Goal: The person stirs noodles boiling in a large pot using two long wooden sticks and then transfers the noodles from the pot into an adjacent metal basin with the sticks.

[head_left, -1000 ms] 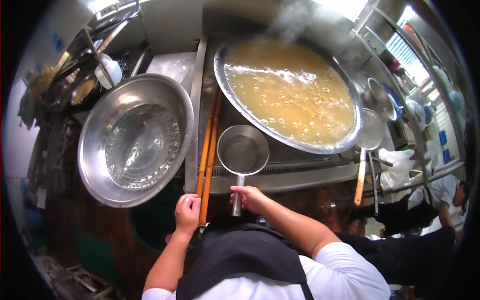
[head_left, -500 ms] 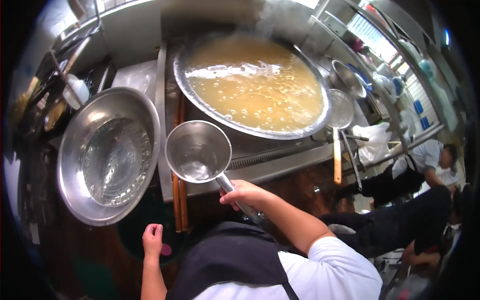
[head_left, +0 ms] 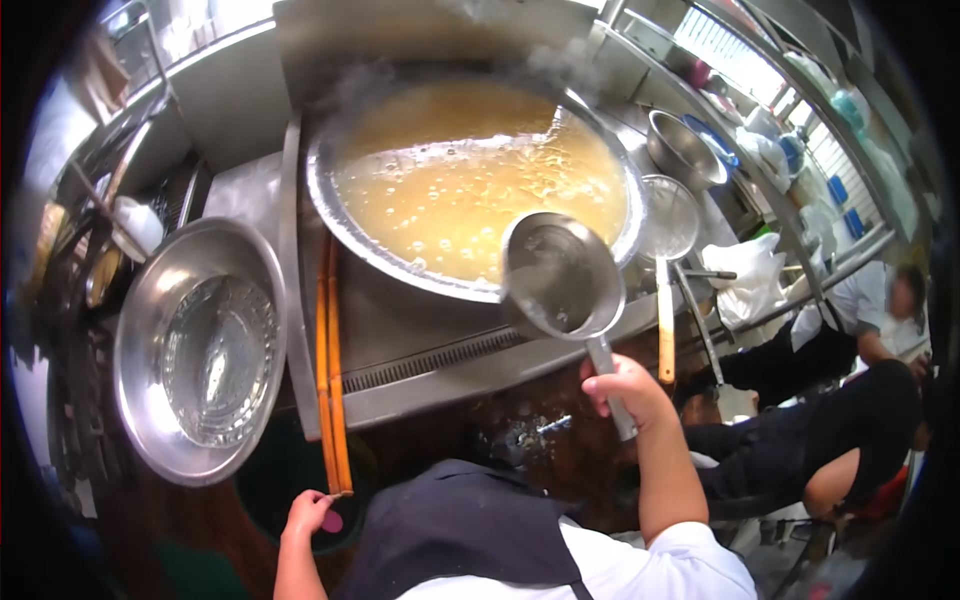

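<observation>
My right hand (head_left: 633, 388) is closed around the handle of a large metal ladle (head_left: 560, 280). Its deep, round bowl is raised in front of the wok's near right rim. Pale yellow, bubbling liquid with noodle-like strands fills the wide wok (head_left: 330, 200), and steam rises from it. Low on the left, my left hand (head_left: 308, 514) pinches the near ends of a pair of long wooden chopsticks (head_left: 330, 400). These lie side by side across the stove's front edge, pointing toward the wok.
A big metal basin (head_left: 140, 390) holding clear liquid stands on the left. Right of the wok are a wooden-handled strainer (head_left: 668, 225), a metal bowl (head_left: 683, 150) and a white plastic bag (head_left: 742, 280). Another person (head_left: 850, 420) is at the far right.
The ladle has swung right, from beside the basin to the wok's near right rim. My left hand, free before, has reached the chopstick ends. The whole view has shifted somewhat.
</observation>
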{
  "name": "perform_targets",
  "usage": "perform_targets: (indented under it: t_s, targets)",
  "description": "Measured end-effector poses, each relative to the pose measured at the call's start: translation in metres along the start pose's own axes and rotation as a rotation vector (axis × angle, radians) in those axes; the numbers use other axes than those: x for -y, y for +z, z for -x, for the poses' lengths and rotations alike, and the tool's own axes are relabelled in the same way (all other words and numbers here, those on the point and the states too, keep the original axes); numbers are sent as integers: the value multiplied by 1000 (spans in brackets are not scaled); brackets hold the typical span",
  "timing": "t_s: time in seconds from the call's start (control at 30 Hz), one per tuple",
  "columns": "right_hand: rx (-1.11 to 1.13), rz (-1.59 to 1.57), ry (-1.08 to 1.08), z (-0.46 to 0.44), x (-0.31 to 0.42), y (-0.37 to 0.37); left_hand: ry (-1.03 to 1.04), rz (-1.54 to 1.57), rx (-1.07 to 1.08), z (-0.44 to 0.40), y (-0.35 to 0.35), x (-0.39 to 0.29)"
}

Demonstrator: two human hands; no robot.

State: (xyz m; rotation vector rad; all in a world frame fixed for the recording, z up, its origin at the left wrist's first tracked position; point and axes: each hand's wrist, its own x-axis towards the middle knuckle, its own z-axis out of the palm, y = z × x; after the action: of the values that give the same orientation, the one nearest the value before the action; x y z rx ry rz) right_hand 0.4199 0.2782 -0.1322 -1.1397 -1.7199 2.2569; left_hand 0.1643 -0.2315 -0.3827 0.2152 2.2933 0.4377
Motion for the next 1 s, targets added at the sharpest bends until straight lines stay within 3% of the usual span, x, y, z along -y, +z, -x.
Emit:
perform_targets:
  t_s: [0.17, 0.27, 0.5, 0.83, 1.0]
  targets:
    - [-310, -166, -49, -29, 9, -112, -129, 75, 136, -19, 21, 14]
    - [-398, -113, -77, -59, 14, -190, -356, 305, 126, 7, 18, -16]
    - [-505, -219, -119, -155, 19, -331, -537, 267, 106, 40, 27, -49]
    - [-376, -254, 73, -209, 0, -388, -490, 351, 56, 55, 36, -77]
    - [-561, 135, 153, -206, 15, -390, -408, 348, 12, 59, 46, -99]
